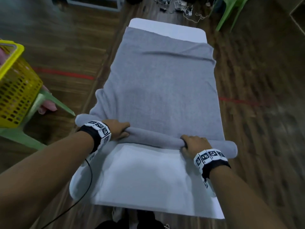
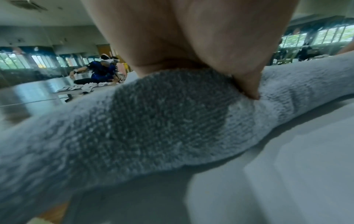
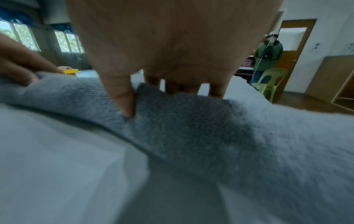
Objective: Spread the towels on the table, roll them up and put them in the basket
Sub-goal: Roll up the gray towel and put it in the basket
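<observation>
Towel: I see the grey towel [image 1: 161,83] spread lengthwise along the white worktop [image 1: 142,176], its near end wound into a roll [image 1: 155,138] lying across the worktop.
Left grip: my left hand [image 1: 118,129] curls over the roll toward its left end, thumb tucked against the near side.
Right grip: my right hand [image 1: 194,143] clasps the roll toward its right end, fingers over the top, thumb pressing the near side.
Basket: yellow basket [image 1: 14,90] on a green chair [image 1: 41,104], left of the worktop.

Flat towel [image 1: 158,90] ahead lies open; yellow basket [image 1: 14,90] stands left.
</observation>
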